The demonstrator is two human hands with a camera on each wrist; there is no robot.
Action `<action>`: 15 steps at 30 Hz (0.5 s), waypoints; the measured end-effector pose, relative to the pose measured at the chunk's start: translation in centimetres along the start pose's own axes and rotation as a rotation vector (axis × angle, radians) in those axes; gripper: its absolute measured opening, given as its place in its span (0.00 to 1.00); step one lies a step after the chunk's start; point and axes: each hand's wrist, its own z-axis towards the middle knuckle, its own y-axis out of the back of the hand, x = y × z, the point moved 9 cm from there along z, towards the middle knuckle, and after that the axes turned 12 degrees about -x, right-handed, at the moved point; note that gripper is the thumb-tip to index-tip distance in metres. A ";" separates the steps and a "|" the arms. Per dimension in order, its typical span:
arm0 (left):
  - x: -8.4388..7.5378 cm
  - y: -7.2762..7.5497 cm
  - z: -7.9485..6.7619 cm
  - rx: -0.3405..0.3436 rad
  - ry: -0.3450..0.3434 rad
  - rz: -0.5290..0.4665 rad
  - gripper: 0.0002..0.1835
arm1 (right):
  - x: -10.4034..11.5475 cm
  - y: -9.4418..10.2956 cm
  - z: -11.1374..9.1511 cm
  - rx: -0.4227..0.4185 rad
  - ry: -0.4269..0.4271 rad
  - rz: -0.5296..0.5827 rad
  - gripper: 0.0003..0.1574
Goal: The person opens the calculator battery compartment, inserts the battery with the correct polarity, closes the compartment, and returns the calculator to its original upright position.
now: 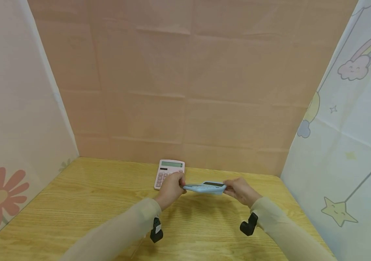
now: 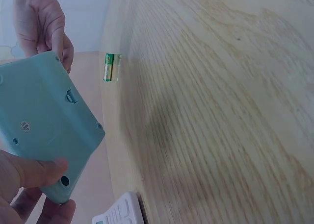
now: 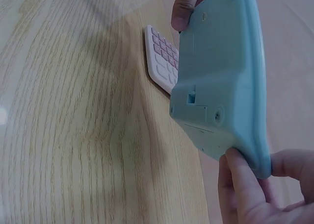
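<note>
Both hands hold a light blue calculator (image 1: 205,188) up above the wooden table, one at each end. My left hand (image 1: 171,187) pinches its left end, thumb on the underside in the left wrist view. At the opposite end, by the display, my right hand (image 1: 241,190) grips the edge between thumb and fingers. The underside of the calculator (image 3: 211,52) faces the wrist cameras and shows screw holes and a small latch notch (image 3: 191,97). Behind the left hand lies a pink calculator (image 1: 171,166), face up, its lower keys partly hidden by that hand.
A green battery (image 2: 108,67) lies on the table toward the right hand's side; the head view does not show it. The wooden table (image 1: 84,195) meets a plain backdrop (image 1: 140,108) at the rear and printed sheets (image 1: 351,145) at the sides.
</note>
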 end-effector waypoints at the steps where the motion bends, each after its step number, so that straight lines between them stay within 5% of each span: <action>1: 0.0 0.0 0.0 -0.002 -0.001 0.003 0.16 | 0.0 0.0 0.0 0.002 -0.002 -0.003 0.24; 8: 0.4 0.1 0.2 -0.007 0.036 -0.062 0.14 | -0.1 0.1 -0.4 0.031 0.010 -0.038 0.28; 15: 2.2 -0.5 0.0 0.008 0.283 -0.288 0.09 | -0.2 0.6 -0.3 0.019 0.021 -0.039 0.30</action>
